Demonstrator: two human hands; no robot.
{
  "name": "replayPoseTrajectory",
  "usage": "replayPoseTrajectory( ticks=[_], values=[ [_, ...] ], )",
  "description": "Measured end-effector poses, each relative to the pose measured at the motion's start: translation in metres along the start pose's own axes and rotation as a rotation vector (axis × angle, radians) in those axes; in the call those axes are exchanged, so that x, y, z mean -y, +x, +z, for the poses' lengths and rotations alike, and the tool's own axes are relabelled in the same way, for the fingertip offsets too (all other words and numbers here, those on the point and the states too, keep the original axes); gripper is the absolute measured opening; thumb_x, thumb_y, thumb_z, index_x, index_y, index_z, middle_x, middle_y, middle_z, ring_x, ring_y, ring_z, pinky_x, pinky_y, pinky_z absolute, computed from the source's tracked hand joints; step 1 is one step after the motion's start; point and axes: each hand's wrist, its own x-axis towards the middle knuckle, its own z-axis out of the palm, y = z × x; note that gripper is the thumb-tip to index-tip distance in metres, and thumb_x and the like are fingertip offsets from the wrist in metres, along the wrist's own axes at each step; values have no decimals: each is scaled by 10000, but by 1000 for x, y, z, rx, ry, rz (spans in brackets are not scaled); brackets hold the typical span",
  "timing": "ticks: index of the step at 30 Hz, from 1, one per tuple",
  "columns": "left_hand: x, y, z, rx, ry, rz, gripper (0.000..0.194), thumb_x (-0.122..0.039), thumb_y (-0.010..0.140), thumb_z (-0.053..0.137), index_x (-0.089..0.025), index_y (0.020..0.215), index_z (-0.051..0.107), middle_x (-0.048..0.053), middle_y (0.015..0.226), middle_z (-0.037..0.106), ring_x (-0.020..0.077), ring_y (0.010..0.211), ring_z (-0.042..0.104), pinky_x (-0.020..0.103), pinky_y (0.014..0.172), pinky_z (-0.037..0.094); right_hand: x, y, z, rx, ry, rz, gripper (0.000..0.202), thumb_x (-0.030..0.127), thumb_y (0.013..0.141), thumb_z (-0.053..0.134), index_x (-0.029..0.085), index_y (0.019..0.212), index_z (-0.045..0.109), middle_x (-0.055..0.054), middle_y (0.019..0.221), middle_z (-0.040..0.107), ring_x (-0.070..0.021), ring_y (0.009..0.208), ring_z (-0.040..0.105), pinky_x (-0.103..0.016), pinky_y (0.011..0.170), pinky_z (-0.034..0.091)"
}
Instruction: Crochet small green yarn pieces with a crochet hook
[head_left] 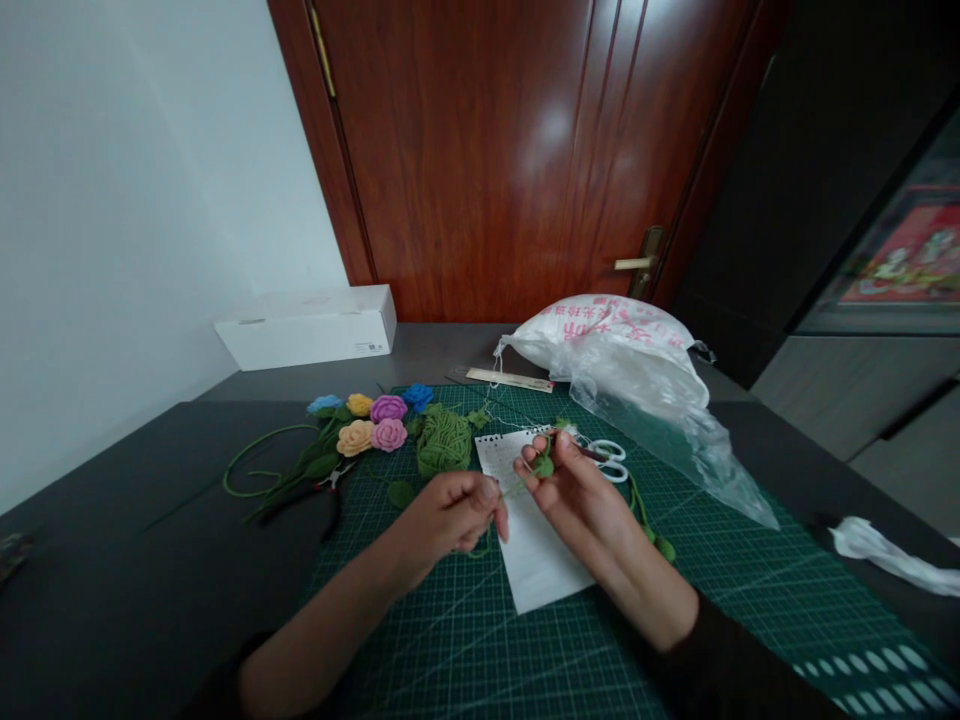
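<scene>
My left hand (461,512) is closed in a pinch on a strand of green yarn (514,490) that runs across to my right hand. In the fingers of my right hand (581,495) sits a small green crocheted piece (544,463). A dark, thin handle (592,454), possibly a crochet hook, sticks out past those fingers; its tip is hidden. Both hands are above a sheet of lined paper (536,560) with writing on it. Just beyond my left hand lies a ball of green yarn (444,440), with a green crocheted leaf (400,494) near it.
A green cutting mat (450,640) covers the table's middle. Crocheted flowers (388,434) and pliers (330,485) lie at left, white-handled scissors (611,460) at right. Behind are a ruler (510,380), a white box (307,328) and a stuffed plastic bag (615,340).
</scene>
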Motion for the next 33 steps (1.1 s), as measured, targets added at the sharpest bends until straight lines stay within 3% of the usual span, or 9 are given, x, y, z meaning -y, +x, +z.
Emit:
replayPoseTrajectory(
  ticks=[3, 5, 7, 10, 14, 19, 21, 26, 33],
  values=[
    [-9, 2, -12, -17, -43, 18, 452, -515, 883, 702, -120, 667, 677, -94, 460, 303, 48, 409, 227, 188, 393, 202, 6, 4, -2, 2, 108, 48, 228, 251, 723, 912, 213, 786, 696, 35, 788, 750, -119, 764, 699, -265, 779, 582],
    [-17, 3, -15, -45, -91, 55, 422, -509, 851, 739, -142, 666, 645, -52, 548, 422, 74, 463, 384, 183, 395, 311, 8, 5, -2, 16, 147, 55, 228, 233, 716, 916, 211, 786, 700, 43, 772, 742, -116, 772, 701, -272, 811, 587],
    [-25, 3, -15, -82, -125, 88, 342, -448, 824, 784, -149, 725, 651, 20, 738, 588, 129, 668, 584, 183, 459, 440, 8, 6, -2, 28, 166, 59, 225, 225, 717, 915, 208, 786, 702, 45, 759, 734, -118, 785, 703, -282, 847, 585],
    [-38, 0, -11, -150, -152, 118, 132, -228, 837, 780, -145, 867, 682, 81, 1052, 685, 170, 988, 672, 169, 659, 553, 7, 6, -1, 42, 197, 88, 204, 218, 740, 898, 207, 791, 702, 39, 767, 731, -121, 802, 703, -292, 871, 584],
    [-57, -4, -1, -260, -340, 232, 221, 55, 758, 683, -136, 856, 633, 127, 1248, 678, 227, 1206, 658, 199, 878, 563, 3, 7, 2, 54, 226, 134, 190, 213, 760, 882, 190, 783, 695, 16, 780, 734, -126, 800, 705, -296, 883, 585],
    [-78, 10, 10, -285, -324, 536, 391, 110, 627, 508, -188, 855, 616, 110, 1303, 688, 259, 1339, 577, 427, 1127, 446, 1, 9, 16, 90, 244, 138, 130, 212, 841, 806, 197, 784, 690, 6, 784, 731, -137, 799, 710, -312, 879, 587],
    [-86, 21, 10, -321, 49, 611, 352, 65, 596, 492, -209, 771, 627, 62, 1253, 712, 281, 1330, 567, 513, 1125, 416, 4, 12, 24, 106, 246, 123, 118, 207, 864, 777, 203, 786, 689, 6, 782, 730, -141, 798, 713, -320, 876, 586],
    [-90, 45, 7, -339, 308, 581, 326, 59, 576, 615, -259, 532, 670, 55, 911, 735, 335, 1254, 493, 530, 1112, 330, 21, 23, 34, 157, 243, 47, 107, 164, 861, 760, 201, 787, 690, 12, 782, 739, -134, 788, 711, -327, 904, 574],
    [-69, 45, 21, -256, 234, 435, 267, -289, 820, 706, -165, 1048, 767, 54, 851, 632, 179, 761, 560, 320, 753, 446, 25, 33, 22, 179, 186, 36, 149, 193, 785, 847, 186, 781, 698, 21, 746, 750, -123, 765, 716, -263, 799, 585]
  ],
)
